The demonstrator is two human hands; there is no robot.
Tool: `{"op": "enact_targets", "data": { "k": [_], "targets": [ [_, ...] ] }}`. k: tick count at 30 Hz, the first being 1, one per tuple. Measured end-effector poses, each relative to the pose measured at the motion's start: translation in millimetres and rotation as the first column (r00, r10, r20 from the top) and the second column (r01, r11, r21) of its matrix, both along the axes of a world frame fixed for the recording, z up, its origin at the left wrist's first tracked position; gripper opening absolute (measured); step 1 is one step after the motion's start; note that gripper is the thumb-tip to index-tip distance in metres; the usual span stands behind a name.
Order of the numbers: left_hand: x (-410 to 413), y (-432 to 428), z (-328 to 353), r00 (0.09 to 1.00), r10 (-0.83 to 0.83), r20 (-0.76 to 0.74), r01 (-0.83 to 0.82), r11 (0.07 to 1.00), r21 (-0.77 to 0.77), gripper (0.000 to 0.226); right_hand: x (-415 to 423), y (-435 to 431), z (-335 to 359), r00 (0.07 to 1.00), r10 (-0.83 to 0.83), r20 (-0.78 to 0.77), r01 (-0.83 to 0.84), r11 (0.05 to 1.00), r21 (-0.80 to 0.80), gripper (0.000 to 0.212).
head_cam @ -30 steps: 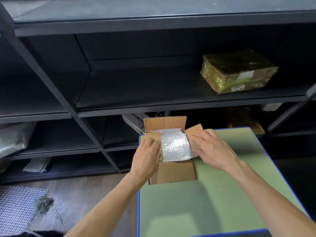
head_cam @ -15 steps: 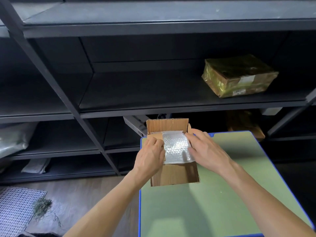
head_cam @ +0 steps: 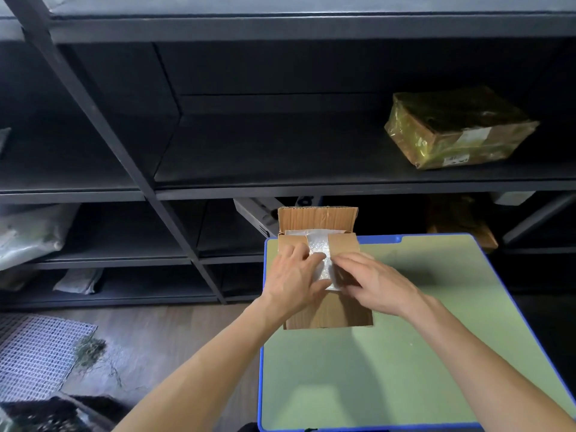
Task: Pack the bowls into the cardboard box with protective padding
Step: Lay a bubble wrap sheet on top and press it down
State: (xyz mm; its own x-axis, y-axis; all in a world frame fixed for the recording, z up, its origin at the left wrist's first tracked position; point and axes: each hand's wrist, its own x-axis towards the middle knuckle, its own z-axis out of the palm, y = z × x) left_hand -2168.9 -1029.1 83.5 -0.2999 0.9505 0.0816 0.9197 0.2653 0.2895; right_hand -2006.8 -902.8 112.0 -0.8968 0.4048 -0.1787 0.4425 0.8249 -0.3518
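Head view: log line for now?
cardboard box: on table | left hand: on left flap | right hand: on right flap | bubble wrap: visible between flaps

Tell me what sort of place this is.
Probably a storeroom or a small warehouse packing spot. Dark metal shelving fills the background and a tape-wrapped parcel sits on one shelf. On a green table, the left hand and right hand press the flaps of a cardboard box down over bubble wrap.

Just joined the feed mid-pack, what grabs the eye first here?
The cardboard box at the far left corner of the green table, where the left hand and right hand press its side flaps down over bubble wrap, the far flap upright. Behind, a shiny film-wrapped parcel sits on the dark shelf, upper right.
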Motion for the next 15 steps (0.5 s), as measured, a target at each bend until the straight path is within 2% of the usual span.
{"op": "enact_targets", "data": {
  "k": [3,6,15],
  "targets": [
    [1,1,-1,0.999,-0.002,-0.041,0.000,0.999,-0.034,0.055,10,9,2,0.996,-0.001,0.085,-0.003,0.999,0.043,0.066],
    [1,5,0,0.998,0.000,-0.060,-0.004,0.998,-0.069,0.059,15,12,0,0.997,-0.039,0.062,0.034,0.996,0.078,0.063],
    [-1,17,-1,0.995,0.041,-0.096,-0.053,0.991,-0.123,0.062,8,12,-6,0.993,-0.112,-0.034,0.115,0.988,0.107,0.032]
  ]
}}
